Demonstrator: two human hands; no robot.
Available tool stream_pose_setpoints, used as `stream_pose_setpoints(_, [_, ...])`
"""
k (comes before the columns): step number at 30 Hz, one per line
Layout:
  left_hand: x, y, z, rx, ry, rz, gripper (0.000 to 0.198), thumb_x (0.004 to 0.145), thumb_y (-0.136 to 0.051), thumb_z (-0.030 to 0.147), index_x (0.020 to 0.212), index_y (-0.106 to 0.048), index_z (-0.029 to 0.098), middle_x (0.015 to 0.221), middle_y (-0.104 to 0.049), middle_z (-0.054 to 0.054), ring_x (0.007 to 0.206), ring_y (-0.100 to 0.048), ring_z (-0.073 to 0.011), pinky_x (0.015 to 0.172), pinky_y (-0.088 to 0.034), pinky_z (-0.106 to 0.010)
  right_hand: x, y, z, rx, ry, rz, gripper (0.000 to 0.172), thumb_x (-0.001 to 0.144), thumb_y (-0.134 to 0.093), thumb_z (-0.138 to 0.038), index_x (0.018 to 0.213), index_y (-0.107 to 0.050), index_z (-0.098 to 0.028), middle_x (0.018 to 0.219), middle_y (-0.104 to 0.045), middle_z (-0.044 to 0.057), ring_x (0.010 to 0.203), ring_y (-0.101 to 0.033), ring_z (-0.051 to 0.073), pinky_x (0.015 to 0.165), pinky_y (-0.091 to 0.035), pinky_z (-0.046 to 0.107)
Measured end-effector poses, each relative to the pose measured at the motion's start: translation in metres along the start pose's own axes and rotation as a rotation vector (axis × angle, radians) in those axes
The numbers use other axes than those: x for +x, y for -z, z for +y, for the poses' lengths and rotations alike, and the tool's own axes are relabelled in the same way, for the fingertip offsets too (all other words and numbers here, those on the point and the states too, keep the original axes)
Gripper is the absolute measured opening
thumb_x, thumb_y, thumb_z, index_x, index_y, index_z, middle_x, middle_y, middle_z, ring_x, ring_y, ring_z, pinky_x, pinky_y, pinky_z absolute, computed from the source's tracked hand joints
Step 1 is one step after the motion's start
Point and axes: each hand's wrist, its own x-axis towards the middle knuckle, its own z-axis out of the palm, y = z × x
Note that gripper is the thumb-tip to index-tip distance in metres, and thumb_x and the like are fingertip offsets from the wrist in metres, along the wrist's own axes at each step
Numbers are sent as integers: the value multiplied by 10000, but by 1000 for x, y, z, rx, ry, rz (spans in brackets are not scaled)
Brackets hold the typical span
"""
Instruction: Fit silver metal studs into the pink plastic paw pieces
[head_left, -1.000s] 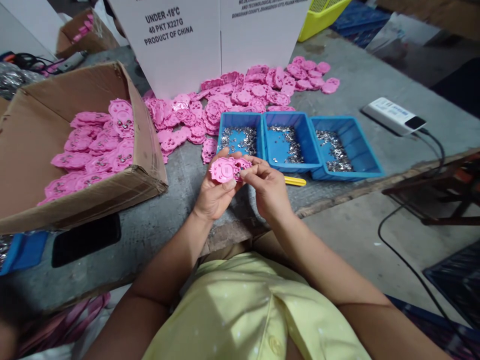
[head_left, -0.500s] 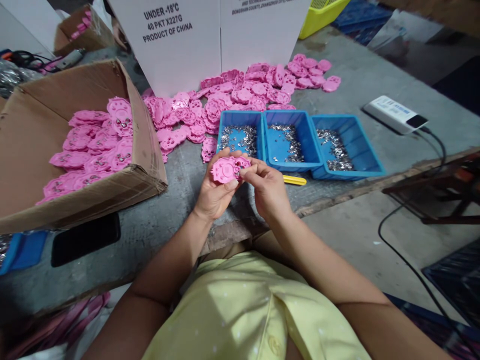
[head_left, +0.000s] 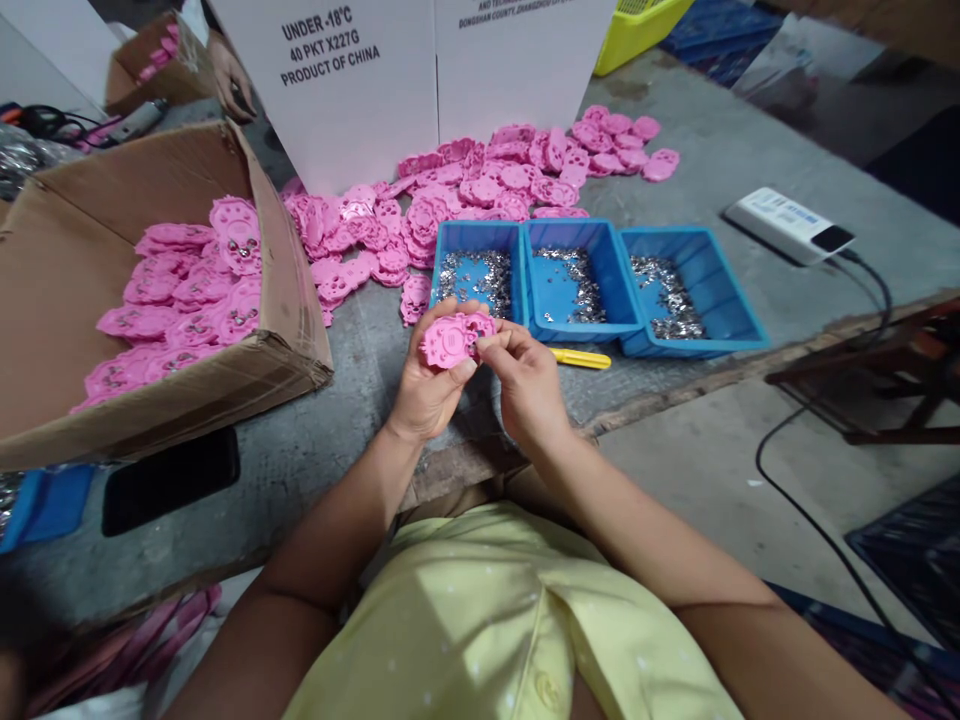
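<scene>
- Gripped in the left hand (head_left: 429, 392), thumb across its face and fingers behind, a pink plastic piece (head_left: 453, 338) sits just above the near edge of the worktop (head_left: 352, 440).
- Right hand (head_left: 525, 385) pinches narrow at the right edge of that piece, thumb and forefinger closed together; whether something small sits between them I cannot tell.
- Just beyond the grip stand three blue trays (head_left: 585, 290) side by side, each with small silvery metal bits strewn inside.
- A yellow tool (head_left: 579, 358) lies flat just right of the grip, in front of the trays.
- Further out past the trays, a loose heap of pink pieces (head_left: 480, 190) spreads up to a white carton (head_left: 360, 90).
- Left of the grip, an open cardboard box (head_left: 150, 330) holds more of the pink pieces.
- Well off to the right, a white power strip (head_left: 787, 225) lies with its black cable trailing away.
</scene>
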Motion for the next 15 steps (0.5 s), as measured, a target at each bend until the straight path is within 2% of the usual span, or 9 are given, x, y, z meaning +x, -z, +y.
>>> stream_pose_setpoints(5, [2, 3, -5, 98, -143, -61, 525, 741, -863, 225, 1211, -672, 357, 1294, -683, -20, 1321, -595, -247, 1189, -397, -452, 0, 0, 5, -27, 4, -28, 184, 726, -707, -361, 662, -619, -213, 921, -661, 33, 993, -581, 204, 1020, -432, 387])
stream_pose_setpoints(9, [2, 5, -7, 161, -184, -78, 512, 768, -843, 244, 1233, -657, 349, 1316, -672, -31, 1330, -587, -256, 1201, -378, -466, 1, 0, 7, -21, 12, -48, 223, 747, -733, -397, 699, -610, -217, 905, -660, 29, 970, -578, 200, 963, -458, 372])
stream_pose_setpoints(12, [1, 3, -5, 161, -144, -41, 547, 753, -857, 293, 1251, -633, 327, 1329, -663, -51, 1342, -578, -274, 1205, -373, -476, 1, -1, 6, 48, 36, -50, 244, 723, -777, -386, 698, -601, -218, 922, -654, 22, 943, -583, 187, 952, -458, 365])
stream_pose_setpoints(15, [0, -2, -2, 90, 0, 30, 606, 757, -840, 322, 1308, -586, 316, 1375, -641, -69, 1348, -574, -289, 1184, -402, -478, 0, -3, 5, 128, -4, -54, 245, 697, -802, -356, 725, -602, -217, 815, -613, -11, 799, -551, 151, 867, -466, 332])
